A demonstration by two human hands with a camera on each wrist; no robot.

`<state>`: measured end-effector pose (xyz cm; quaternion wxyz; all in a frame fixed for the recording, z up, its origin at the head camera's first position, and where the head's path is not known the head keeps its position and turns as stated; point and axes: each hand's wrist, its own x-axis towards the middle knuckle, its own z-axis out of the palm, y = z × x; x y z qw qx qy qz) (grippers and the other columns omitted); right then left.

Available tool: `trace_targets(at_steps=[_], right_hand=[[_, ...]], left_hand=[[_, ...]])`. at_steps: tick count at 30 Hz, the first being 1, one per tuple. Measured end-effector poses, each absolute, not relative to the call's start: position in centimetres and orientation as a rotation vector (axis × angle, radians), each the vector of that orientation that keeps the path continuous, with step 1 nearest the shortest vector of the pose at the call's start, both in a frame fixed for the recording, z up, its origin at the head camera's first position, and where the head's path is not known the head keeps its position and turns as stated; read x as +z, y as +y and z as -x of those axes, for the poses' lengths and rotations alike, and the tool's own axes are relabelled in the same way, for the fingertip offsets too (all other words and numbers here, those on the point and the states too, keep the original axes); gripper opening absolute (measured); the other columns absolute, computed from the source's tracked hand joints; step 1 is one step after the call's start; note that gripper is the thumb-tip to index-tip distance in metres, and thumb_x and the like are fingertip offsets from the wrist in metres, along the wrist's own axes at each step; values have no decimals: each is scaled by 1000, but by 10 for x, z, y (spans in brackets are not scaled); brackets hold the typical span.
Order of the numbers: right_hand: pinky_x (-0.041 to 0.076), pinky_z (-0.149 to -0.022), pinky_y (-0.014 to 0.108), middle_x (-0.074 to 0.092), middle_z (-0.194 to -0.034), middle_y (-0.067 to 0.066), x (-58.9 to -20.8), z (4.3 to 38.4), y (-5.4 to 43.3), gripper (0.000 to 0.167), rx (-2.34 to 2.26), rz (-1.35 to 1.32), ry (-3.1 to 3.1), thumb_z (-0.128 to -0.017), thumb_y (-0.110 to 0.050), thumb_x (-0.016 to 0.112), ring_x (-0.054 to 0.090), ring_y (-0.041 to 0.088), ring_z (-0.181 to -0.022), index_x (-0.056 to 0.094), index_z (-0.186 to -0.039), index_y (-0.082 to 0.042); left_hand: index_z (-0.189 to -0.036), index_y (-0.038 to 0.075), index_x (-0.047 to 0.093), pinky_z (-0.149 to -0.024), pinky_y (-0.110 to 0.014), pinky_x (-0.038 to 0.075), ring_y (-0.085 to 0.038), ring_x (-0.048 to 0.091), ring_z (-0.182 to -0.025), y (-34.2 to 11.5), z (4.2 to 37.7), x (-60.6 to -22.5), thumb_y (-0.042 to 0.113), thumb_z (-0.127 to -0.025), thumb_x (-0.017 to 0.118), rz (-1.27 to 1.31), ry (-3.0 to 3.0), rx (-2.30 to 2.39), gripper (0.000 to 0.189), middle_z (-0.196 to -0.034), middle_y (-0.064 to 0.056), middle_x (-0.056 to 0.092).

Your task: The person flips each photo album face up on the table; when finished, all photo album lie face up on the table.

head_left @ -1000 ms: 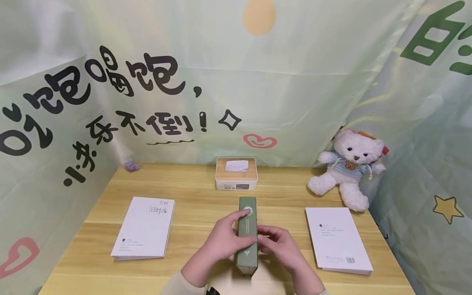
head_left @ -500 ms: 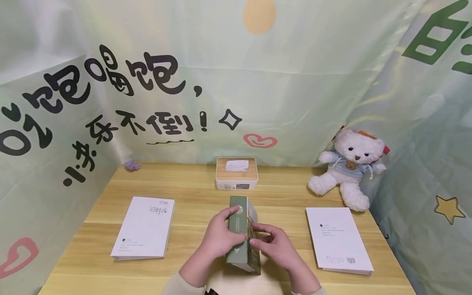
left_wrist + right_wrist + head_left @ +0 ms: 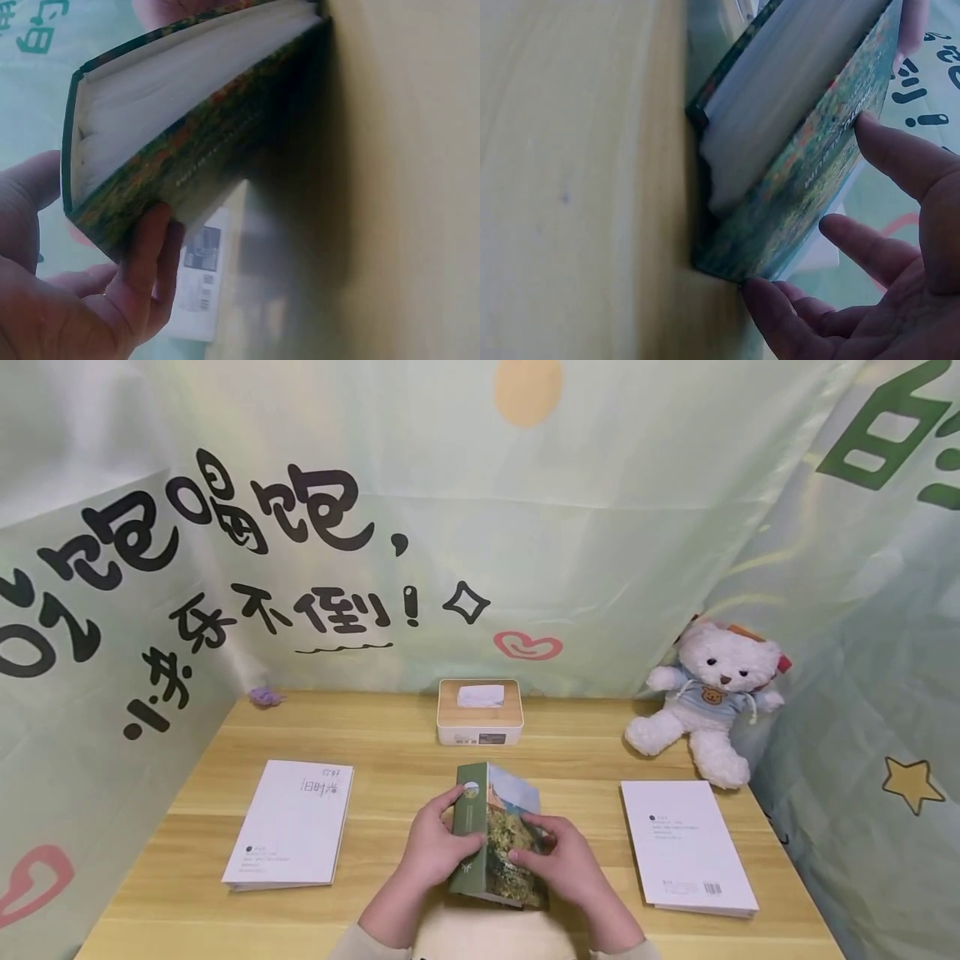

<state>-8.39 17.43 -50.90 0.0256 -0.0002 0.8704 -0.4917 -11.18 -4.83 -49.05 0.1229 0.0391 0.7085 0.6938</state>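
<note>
Fingers (image 3: 442, 804) bent, left hand (image 3: 432, 850) opposite right hand (image 3: 568, 862) on tilted book (image 3: 504, 829).

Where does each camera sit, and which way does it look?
Head: on the head, looking forward and down at the table and book; left hand, right hand and sleeves show.
Left wrist: on that wrist, looking at the book's page edges; left fingers show.
Right wrist: on that wrist, facing page edges too; right fingers show.
Shared: head and left wrist both show the tissue box.
</note>
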Motion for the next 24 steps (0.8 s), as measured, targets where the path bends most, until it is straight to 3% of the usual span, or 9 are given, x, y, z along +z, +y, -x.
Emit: trace_targets(at_steps=[6, 15, 24], right_hand=[[56, -96, 63, 60, -134, 32, -508, 85, 171, 61, -1485, 43, 2719, -81, -23, 93, 64, 55, -113, 71, -131, 2], [55, -97, 62, 57, -135, 28, -513, 87, 162, 61, -1369, 98, 2756, -84, -29, 92, 63, 45, -114, 71, -133, -1], [56, -97, 58, 49, -149, 30, -515, 83, 155, 51, -1360, 122, 2763, -85, -12, 88, 60, 48, -124, 71, -129, 3]], left_hand=[[-152, -17, 38, -66, -44, 65, -38, 76, -88, -54, 111, -498, -6, -81, 80, -70, 2013, 2089, 83, -108, -31, 71], [-148, -18, 45, -71, -41, 66, -39, 73, -102, -67, 107, -512, -1, -83, 82, 1, 2138, 2009, 77, -136, -42, 55], [-129, -18, 63, -98, -50, 58, -48, 67, -115, -78, 105, -524, 2, -83, 83, -6, 2387, 1799, 54, -126, -32, 69]])
